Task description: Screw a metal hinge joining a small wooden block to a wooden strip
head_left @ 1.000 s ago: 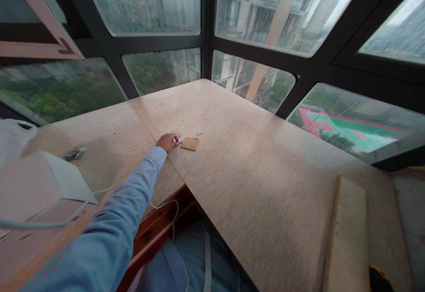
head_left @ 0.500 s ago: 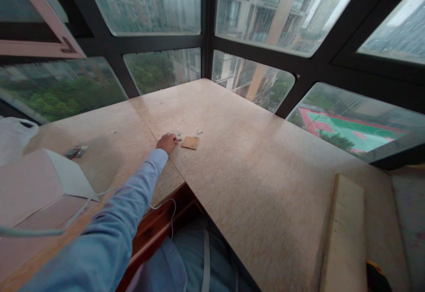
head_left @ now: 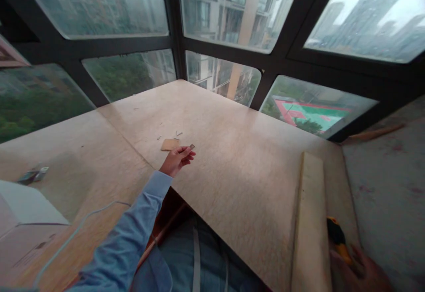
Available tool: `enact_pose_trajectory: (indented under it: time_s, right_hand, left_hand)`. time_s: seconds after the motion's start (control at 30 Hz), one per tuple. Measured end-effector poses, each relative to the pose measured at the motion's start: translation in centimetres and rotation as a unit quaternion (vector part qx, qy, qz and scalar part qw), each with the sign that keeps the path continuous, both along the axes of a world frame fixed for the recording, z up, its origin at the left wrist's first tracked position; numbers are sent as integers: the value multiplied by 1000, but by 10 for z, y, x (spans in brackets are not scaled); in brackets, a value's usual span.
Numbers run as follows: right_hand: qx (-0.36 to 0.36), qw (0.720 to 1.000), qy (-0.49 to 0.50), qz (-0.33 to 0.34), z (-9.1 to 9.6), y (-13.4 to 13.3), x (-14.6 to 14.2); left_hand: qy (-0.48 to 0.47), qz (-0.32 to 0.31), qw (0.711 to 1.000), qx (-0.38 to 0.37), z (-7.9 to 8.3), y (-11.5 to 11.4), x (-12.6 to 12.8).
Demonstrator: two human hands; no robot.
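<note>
Pinched between the thumb and fingers of my left hand (head_left: 179, 158) is a small flat metal piece (head_left: 192, 146), held above the marble-patterned top (head_left: 239, 163). Just behind that hand lies a small tan square piece (head_left: 168, 144), with a few tiny metal bits (head_left: 178, 133) beside it. At the lower right, my right hand (head_left: 363, 270) is blurred, its fingers around the yellow handle of a black-and-yellow hand tool (head_left: 337, 232). The tool's exact kind is unclear. It lies right of a long pale wooden board (head_left: 310, 221).
A white box (head_left: 28, 208) stands at the left, with a pale cable (head_left: 86, 218) running near it. A small dark packet (head_left: 33, 175) lies behind the box. Windows in dark frames (head_left: 177, 44) border the top; a wall (head_left: 388, 185) rises at the right.
The view has swung right. My left hand has lifted the metal piece from beside the tan square and drawn it rightward. My right hand has come into view at the tool.
</note>
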State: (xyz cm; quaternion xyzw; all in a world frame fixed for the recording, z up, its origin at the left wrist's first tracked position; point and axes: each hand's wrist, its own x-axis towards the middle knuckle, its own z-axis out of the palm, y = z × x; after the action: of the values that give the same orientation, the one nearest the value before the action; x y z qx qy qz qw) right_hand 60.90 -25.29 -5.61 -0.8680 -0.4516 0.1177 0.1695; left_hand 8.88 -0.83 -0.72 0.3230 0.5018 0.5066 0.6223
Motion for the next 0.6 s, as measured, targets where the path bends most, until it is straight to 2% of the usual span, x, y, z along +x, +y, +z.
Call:
enact_pose_trajectory:
  time_s: [0.2,0.3,0.43,0.6]
  right_hand:
    - [87,996,21,21,30,9,-24]
    - [140,987,36,68,43,17,-36]
    - [206,965,69,146,63,35,-59]
    - [232,929,171,232,79,66,-82]
  left_hand:
    - [-137,-84,982,-98,0,-23,78]
    - [-179,-126,966,-138,-3,-34,114]
    - [-219,-197,944,-145,-4,-50,156]
    - [-238,-272,925,-121,1,-65,198]
